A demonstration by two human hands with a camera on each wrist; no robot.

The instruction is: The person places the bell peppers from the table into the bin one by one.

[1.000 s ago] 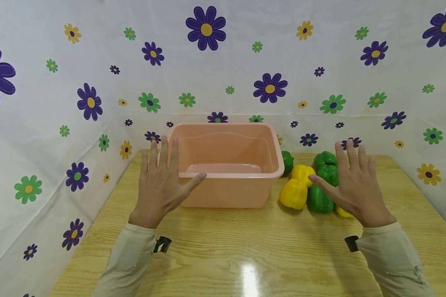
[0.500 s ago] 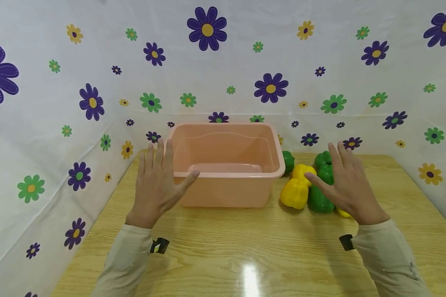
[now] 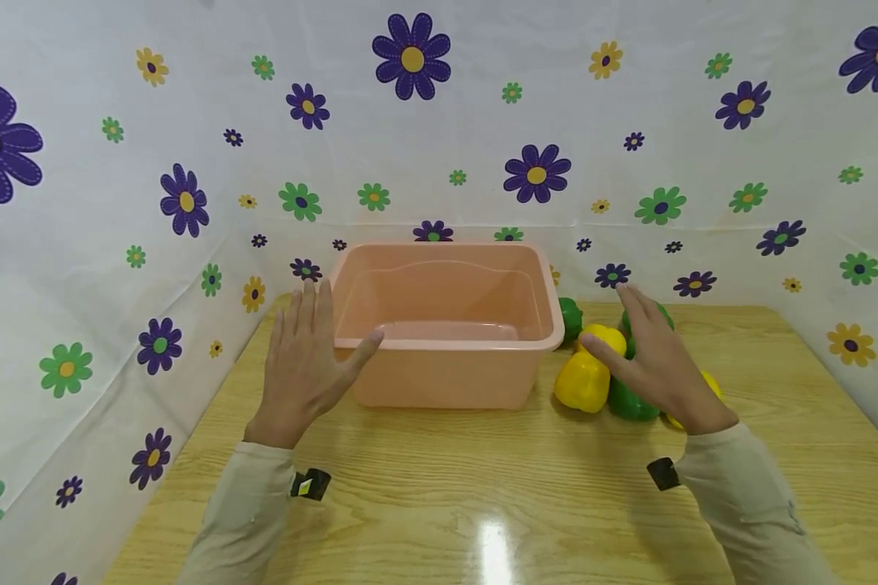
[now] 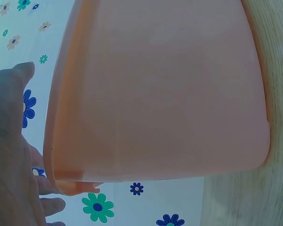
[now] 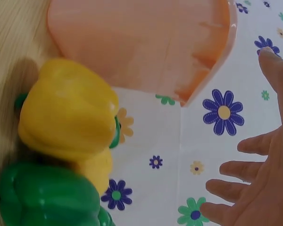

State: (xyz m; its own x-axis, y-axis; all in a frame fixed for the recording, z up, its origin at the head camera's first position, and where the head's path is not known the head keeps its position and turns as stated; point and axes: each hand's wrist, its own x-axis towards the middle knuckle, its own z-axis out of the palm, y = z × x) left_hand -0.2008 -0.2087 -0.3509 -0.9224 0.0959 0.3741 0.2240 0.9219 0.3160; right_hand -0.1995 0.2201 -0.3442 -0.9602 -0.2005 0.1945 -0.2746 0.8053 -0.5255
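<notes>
A pink plastic basin (image 3: 446,378) stands on the table with nothing seen inside it. My left hand (image 3: 303,366) is held up near the basin's left front corner, fingers straight and thumb spread. On the other side my right hand (image 3: 658,366) is raised in front of the bell peppers, its fingers extended and nothing held. A yellow bell pepper (image 3: 582,382) lies right of the basin, and a green bell pepper (image 3: 632,403) is beside it. More green and yellow peppers are partly hidden behind my right hand. The right wrist view shows the yellow pepper (image 5: 68,110) apart from my fingers.
The wooden table (image 3: 439,479) runs from under my forearms to the back. A white cloth (image 3: 439,122) with printed flowers hangs behind and at both sides. Another green pepper (image 3: 570,319) sits against the basin's right side.
My right hand has moved left across the peppers and turned more edge-on. My left hand has drifted slightly left and its fingers have come closer together. The basin and peppers have stayed put.
</notes>
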